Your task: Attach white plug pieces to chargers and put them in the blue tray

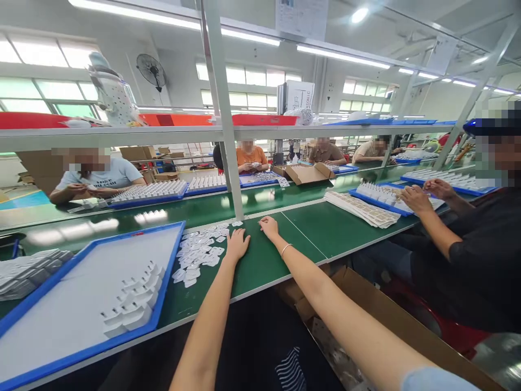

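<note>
White pieces (200,253) beside left hand (237,243)

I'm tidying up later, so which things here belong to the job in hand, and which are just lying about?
Seemingly the job:
flat white pieces beside the left hand
blue-rimmed tray
white parts in it

Probably just about:
red tray on the shelf
wall fan

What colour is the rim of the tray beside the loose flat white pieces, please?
The tray rim is blue, best seen in the head view.
</note>
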Action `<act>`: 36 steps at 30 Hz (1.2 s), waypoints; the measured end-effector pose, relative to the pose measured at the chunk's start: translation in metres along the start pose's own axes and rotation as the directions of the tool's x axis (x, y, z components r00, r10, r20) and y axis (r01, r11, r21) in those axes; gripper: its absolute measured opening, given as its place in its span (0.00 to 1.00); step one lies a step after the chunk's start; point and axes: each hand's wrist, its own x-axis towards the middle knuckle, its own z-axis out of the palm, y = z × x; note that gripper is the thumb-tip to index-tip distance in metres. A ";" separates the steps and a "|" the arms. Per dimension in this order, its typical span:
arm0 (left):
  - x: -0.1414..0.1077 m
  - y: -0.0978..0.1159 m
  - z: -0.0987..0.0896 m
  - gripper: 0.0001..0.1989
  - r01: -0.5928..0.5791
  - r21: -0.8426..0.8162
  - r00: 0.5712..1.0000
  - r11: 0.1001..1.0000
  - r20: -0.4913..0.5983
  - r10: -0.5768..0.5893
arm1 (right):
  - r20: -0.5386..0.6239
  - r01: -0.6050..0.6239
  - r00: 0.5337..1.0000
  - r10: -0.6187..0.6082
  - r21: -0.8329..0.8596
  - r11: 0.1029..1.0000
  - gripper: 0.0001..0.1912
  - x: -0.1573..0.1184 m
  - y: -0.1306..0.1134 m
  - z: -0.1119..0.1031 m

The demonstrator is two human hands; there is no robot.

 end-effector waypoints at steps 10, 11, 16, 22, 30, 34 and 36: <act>0.000 -0.021 -0.006 0.27 0.333 0.030 0.935 0.942 -0.142 -0.326 | 0.039 0.007 0.999 -0.006 -0.019 1.000 0.18 -0.003 -0.006 -0.009; 0.001 -0.020 -0.006 0.27 0.337 0.031 0.934 0.941 -0.138 -0.330 | 0.040 0.013 0.999 -0.012 -0.019 1.000 0.18 -0.005 -0.010 -0.011; 0.006 -0.017 -0.004 0.26 0.343 0.008 0.927 0.939 -0.163 -0.338 | 0.035 0.057 0.998 -0.057 0.005 0.998 0.18 -0.021 -0.027 -0.024; 0.008 -0.014 -0.007 0.25 0.294 -0.043 0.919 0.955 -0.264 -0.295 | -0.030 0.070 0.997 -0.069 0.036 0.997 0.20 -0.034 -0.034 -0.050; 0.006 -0.011 -0.007 0.25 0.224 -0.116 0.896 0.968 -0.366 -0.251 | -0.334 -0.076 0.941 0.056 -0.045 0.996 0.19 -0.023 -0.015 -0.111; 0.002 -0.013 -0.006 0.24 0.193 -0.138 0.883 0.971 -0.408 -0.233 | -0.576 -0.197 0.813 0.086 -0.134 0.971 0.20 -0.023 -0.002 -0.163; 0.002 -0.013 -0.006 0.24 0.168 -0.138 0.879 0.976 -0.428 -0.212 | -0.648 -0.247 0.757 0.077 -0.175 0.953 0.20 -0.025 0.004 -0.185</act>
